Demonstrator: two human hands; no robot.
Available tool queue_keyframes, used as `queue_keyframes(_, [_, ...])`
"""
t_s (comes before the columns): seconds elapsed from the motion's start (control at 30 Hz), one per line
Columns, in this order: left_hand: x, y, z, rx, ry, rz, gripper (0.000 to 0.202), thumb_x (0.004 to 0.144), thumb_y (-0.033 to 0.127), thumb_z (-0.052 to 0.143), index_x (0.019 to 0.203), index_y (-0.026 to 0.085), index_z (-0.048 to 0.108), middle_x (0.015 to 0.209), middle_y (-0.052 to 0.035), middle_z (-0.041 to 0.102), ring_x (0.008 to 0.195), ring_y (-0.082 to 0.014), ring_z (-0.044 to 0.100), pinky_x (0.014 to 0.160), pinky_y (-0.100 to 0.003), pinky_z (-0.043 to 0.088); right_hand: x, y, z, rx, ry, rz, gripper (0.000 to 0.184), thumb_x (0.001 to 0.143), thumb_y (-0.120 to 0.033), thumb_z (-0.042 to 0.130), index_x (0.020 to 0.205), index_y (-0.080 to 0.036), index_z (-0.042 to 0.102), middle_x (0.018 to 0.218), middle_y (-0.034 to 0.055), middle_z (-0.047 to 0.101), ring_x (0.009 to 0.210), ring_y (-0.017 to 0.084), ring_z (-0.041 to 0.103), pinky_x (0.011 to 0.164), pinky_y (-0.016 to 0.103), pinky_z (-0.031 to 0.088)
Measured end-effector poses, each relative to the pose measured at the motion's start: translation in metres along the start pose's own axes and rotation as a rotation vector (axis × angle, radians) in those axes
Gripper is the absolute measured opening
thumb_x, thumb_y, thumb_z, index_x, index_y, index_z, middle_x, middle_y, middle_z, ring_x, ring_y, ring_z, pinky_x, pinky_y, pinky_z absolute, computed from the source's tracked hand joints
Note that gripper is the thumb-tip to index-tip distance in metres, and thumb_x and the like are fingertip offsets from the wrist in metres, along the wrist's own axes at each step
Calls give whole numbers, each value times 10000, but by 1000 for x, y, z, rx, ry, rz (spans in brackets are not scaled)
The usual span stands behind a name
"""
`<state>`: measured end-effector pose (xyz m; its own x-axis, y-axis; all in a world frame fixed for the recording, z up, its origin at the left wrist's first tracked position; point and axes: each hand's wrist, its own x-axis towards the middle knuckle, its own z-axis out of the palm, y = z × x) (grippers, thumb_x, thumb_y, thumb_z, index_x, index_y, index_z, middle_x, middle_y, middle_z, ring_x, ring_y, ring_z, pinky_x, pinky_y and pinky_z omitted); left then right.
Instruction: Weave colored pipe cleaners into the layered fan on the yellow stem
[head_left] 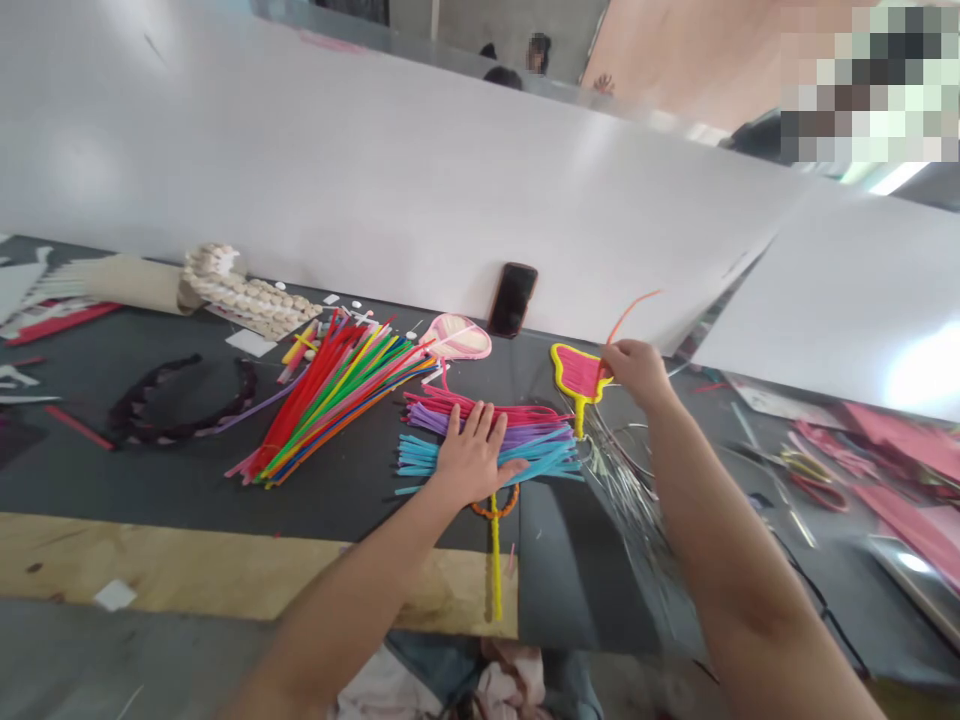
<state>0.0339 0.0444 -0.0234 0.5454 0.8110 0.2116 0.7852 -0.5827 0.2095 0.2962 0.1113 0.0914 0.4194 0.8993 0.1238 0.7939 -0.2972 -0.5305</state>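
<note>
My left hand (474,455) lies flat, fingers stretched, on bundles of pipe cleaners: pink (525,411), purple (536,432) and blue (551,458). Below it, an orange twisted loop (512,502) and a yellow pipe-cleaner stem (496,570) stick out; whatever joins them is partly under the hand. My right hand (637,372) pinches an orange pipe cleaner (626,312), whose free end curves upward. Just left of that hand rests a pink shape with a yellow border and stem (579,372). Several thin metal wires (619,490) spread beneath the right forearm.
Left of my hands lies a multicoloured pipe-cleaner bundle (330,405), with a dark braided band (180,435) beyond. A phone (514,299) leans on the white partition (337,170) near a pale pink shape (459,337). Scissors (814,480) lie right. People are behind the partition.
</note>
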Motion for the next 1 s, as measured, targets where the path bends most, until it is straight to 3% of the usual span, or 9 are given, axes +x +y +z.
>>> queue_keyframes(0.13, [8, -6, -4, -342, 85, -114, 637, 986, 551, 217, 1407, 146, 472, 1458, -141, 485, 1405, -292, 375, 1173, -588, 198, -28, 15, -14, 111, -1, -32, 238, 730, -337, 490, 735, -167, 657, 617, 23, 657, 585, 146, 579, 563, 238, 405])
queue_keyframes(0.23, [14, -14, -10, -538, 222, -202, 634, 1015, 463, 122, 1329, 98, 533, 1364, -157, 579, 1324, -250, 491, 1130, -482, 356, -56, 16, -12, 214, 22, -91, 246, 734, -380, 517, 769, -175, 649, 616, 17, 649, 577, 150, 577, 580, 250, 417])
queue_keyframes(0.3, [17, -20, -15, -553, 273, -232, 632, 1021, 434, 86, 1313, 89, 527, 1331, -163, 602, 1276, -215, 539, 1084, -406, 428, -77, 13, -5, 212, 29, -143, 233, 750, -389, 516, 780, -187, 627, 621, 12, 644, 570, 149, 573, 576, 249, 410])
queue_keyframes(0.4, [17, -26, -25, -574, 367, -257, 563, 1026, 438, 131, 1320, 122, 493, 1315, -149, 611, 1250, -196, 558, 1064, -377, 447, -107, 6, 12, 127, -32, -265, 190, 783, -350, 494, 834, -207, 609, 656, 5, 655, 580, 143, 577, 586, 240, 395])
queue_keyframes(0.57, [10, -20, -42, -549, 596, -142, 503, 1017, 447, 216, 1320, 130, 462, 1302, -164, 601, 1247, -199, 554, 1050, -371, 457, -139, 6, 49, -198, -138, -443, 209, 886, -321, 432, 898, -224, 617, 741, 19, 698, 592, 148, 607, 526, 235, 291])
queue_keyframes(0.63, [7, -14, -46, -412, 564, -66, 481, 1016, 407, 226, 1327, 128, 465, 1331, -168, 580, 1303, -206, 504, 1090, -393, 420, -145, 11, 62, -308, -141, -469, 213, 906, -311, 433, 907, -214, 622, 736, 33, 702, 592, 151, 616, 508, 242, 237])
queue_keyframes(0.73, [4, -5, -42, -196, 423, 4, 446, 1007, 325, 252, 1344, 144, 482, 1378, -143, 555, 1387, -215, 405, 1157, -439, 327, -150, 20, 77, -371, -159, -494, 196, 922, -299, 442, 903, -208, 616, 755, 31, 712, 574, 137, 613, 503, 241, 185])
queue_keyframes(0.87, [2, -4, -23, 86, 222, -65, 496, 1002, 403, 299, 1377, 135, 482, 1484, -136, 453, 1441, -266, 308, 1187, -508, 236, -152, 31, 87, -381, -139, -523, 172, 920, -291, 467, 884, -213, 616, 764, 19, 715, 560, 129, 604, 494, 231, 151])
queue_keyframes(1.0, [-1, -11, -7, 176, 21, -153, 652, 987, 549, 234, 1454, 122, 391, 1541, -128, 367, 1461, -274, 260, 1181, -547, 224, -150, 38, 90, -359, -129, -540, 160, 903, -306, 494, 871, -220, 625, 704, 8, 699, 522, 135, 597, 486, 228, 163])
